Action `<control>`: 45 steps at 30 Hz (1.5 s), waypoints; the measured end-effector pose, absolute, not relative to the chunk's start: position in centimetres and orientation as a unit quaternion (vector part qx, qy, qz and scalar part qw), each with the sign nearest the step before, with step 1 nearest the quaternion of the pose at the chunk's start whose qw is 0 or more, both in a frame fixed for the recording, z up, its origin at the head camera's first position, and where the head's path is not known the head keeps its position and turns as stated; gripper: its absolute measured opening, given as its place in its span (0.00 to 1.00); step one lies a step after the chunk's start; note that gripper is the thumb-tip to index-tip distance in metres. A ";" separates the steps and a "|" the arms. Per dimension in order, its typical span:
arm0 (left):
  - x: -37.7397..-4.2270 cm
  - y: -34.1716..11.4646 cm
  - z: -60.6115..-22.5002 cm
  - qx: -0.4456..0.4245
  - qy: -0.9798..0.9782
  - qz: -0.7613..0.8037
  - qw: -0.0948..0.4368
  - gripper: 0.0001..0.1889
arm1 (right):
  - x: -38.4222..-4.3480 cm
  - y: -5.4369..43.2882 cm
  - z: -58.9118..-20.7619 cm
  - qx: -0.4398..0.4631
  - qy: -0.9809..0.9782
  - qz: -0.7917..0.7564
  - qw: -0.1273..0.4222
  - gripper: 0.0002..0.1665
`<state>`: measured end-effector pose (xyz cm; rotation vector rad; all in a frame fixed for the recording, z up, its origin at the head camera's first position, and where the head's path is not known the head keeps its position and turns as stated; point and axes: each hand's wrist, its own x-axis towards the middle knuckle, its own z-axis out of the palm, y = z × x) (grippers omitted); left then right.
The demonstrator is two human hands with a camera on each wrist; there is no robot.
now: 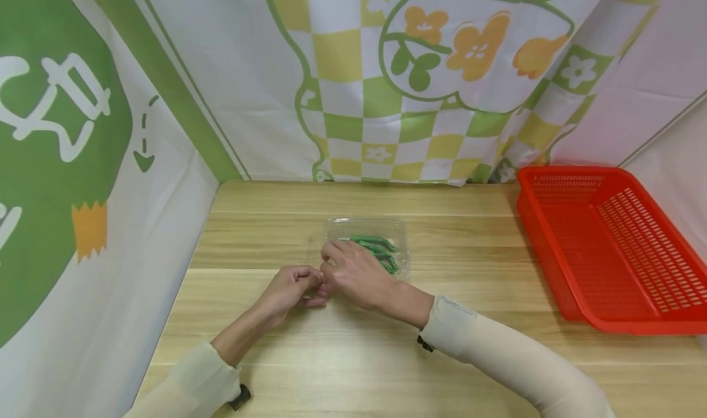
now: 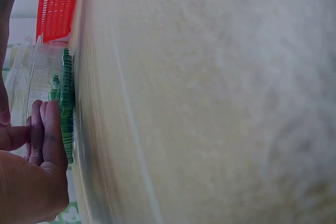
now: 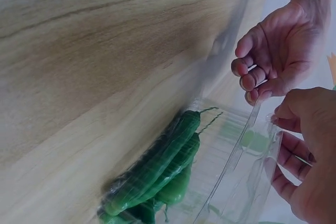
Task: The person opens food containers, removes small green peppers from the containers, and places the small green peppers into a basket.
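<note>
Several green peppers (image 3: pixel 157 163) lie inside a clear plastic box (image 1: pixel 364 221), just beyond the fingers. The left hand (image 1: pixel 295 288) pinches the box's edge between thumb and curled fingers; the right hand (image 1: pixel 356 274) seems to pinch it just beside them, though the transparent plastic reads poorly. Well right of those fingers sits a red basket (image 1: pixel 547 252).

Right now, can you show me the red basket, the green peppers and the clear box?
Basket (image 1: pixel 602 264): head view, on its bare floor.
Peppers (image 3: pixel 160 158): right wrist view, on the long side of one, through plastic.
Box (image 1: pixel 366 221): head view, on its far edge.
</note>
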<state>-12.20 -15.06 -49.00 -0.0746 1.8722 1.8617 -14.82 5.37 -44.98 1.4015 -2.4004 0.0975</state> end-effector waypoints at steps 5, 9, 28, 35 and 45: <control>-12.2 -15.1 -49.0 -0.032 0.684 0.687 0.244 0.12 | -14.8 5.9 -44.9 0.487 -0.850 0.077 0.184 0.11; -12.1 -15.2 -49.0 -0.021 0.682 0.688 0.248 0.12 | -14.9 6.7 -44.9 0.473 -0.857 0.094 0.182 0.18; -12.2 -14.9 -49.1 -0.029 0.679 0.690 0.247 0.15 | -17.5 11.6 -43.6 0.404 -0.889 0.100 0.189 0.30; -12.1 -14.7 -49.1 -0.047 0.678 0.693 0.241 0.14 | -18.4 13.0 -42.9 0.366 -0.898 0.176 0.168 0.22; -11.9 -14.8 -48.9 -0.056 0.680 0.691 0.238 0.13 | -20.1 14.2 -42.3 0.293 -0.893 0.324 0.109 0.25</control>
